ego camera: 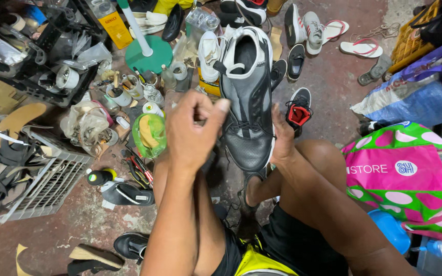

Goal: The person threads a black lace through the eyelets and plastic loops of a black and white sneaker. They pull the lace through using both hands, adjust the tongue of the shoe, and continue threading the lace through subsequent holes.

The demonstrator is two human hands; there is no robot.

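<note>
A dark grey and white sneaker [247, 97] stands toe-down between my knees, its opening facing up and away. My right hand [282, 140] grips its right edge near the toe. My left hand [193, 128] is raised beside the shoe's left side, fingers pinched together near the thumb; whatever it pinches is too small to see, perhaps a thread or needle. Dark laces trail from the shoe's lower part.
Many shoes and sandals [308, 28] lie on the concrete floor ahead. Glue pots, tins and tools [124, 89] crowd the left, by a green stand base [149, 53] and a metal grille [47, 186]. A pink and green bag [400, 174] sits right.
</note>
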